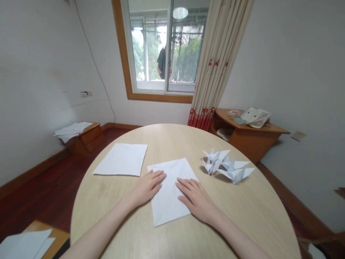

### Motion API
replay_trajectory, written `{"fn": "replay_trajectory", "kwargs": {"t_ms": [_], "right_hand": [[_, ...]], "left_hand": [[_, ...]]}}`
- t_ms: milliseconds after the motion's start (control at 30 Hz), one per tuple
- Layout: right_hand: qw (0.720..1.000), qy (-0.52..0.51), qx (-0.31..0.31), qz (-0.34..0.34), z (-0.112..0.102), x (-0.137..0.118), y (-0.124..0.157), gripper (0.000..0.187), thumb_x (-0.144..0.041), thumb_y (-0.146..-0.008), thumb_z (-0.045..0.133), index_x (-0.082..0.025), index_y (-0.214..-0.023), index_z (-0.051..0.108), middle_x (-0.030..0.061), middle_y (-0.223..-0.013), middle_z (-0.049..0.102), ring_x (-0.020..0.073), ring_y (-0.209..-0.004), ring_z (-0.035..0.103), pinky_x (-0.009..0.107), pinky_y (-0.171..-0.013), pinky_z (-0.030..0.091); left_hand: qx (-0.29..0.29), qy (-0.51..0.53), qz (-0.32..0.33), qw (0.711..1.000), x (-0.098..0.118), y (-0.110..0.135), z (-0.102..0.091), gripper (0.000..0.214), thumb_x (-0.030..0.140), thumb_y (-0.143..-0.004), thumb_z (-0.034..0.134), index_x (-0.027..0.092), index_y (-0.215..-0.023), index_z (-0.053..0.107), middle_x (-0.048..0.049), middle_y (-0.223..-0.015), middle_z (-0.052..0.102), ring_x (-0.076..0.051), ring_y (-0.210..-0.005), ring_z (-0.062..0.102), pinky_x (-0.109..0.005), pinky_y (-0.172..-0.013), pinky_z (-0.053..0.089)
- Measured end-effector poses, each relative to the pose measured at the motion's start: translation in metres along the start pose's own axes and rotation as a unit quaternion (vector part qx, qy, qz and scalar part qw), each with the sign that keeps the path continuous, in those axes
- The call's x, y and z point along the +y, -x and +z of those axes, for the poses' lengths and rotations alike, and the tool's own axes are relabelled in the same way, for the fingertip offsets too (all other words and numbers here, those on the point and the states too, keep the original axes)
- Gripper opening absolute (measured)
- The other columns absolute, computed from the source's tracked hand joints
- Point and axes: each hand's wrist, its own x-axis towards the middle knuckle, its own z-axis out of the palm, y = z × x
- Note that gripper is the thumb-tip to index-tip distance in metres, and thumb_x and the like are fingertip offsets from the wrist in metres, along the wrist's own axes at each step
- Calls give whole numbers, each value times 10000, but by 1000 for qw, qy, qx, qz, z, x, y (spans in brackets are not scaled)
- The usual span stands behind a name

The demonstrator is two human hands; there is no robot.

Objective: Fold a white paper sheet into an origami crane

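Note:
A white sheet of paper (172, 205) lies flat and slightly turned on the round table, in front of me. Faint crease lines show near its far corner. On its left edge rests my left hand (149, 186), palm down with the fingers stretched out. My right hand (196, 197) lies on the sheet's right edge, fingers spread and also flat. Neither hand grips anything. To the right stand several folded white paper cranes (235, 172), grouped close together. A stack of square white paper (121, 160) lies to the left, apart from my left hand.
The round wooden table (231, 230) fills the foreground. A low cabinet (93, 138) with papers on top stands at the left wall. At the back right, a wooden desk (250, 142) holds a cloth bag (256, 117). More white paper (25, 244) lies at the lower left.

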Motion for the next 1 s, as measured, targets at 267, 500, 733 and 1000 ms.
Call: {"fn": "replay_trajectory", "kwargs": {"t_ms": [267,500,733,1000], "right_hand": [[1000,-11,-13,26,-4,-2,0,475,-350,-878,569,-191,-1324,534,110,-1428,470,283,-1288,439,506,-1085,314],[999,-23,0,35,-2,5,1,447,-319,-859,593,-199,-1289,568,110,-1407,496,270,-1292,448,513,-1103,292],[999,8,39,26,2,15,0,394,-282,-869,592,-197,-1253,592,107,-1377,530,277,-1269,474,522,-1079,337],[993,65,97,20,10,37,0,343,-228,-886,546,-206,-1224,603,95,-1354,554,286,-1220,509,516,-1041,384]], "left_hand": [[-13,3,-21,1000,5,0,-6,395,231,-935,496,219,-1330,512,-93,-1377,525,-226,-1279,472,-514,-1123,240],[16,-13,-11,1000,6,-2,-11,307,227,-935,486,198,-1218,604,-79,-1259,623,-215,-1180,560,-481,-1092,299],[47,-31,-4,998,8,-1,-19,273,219,-931,464,237,-1125,655,-31,-1104,707,-184,-1007,642,-440,-1057,343],[33,-27,27,999,10,-2,-15,262,178,-877,513,211,-1075,680,-42,-933,724,-207,-911,631,-399,-929,437]]}}
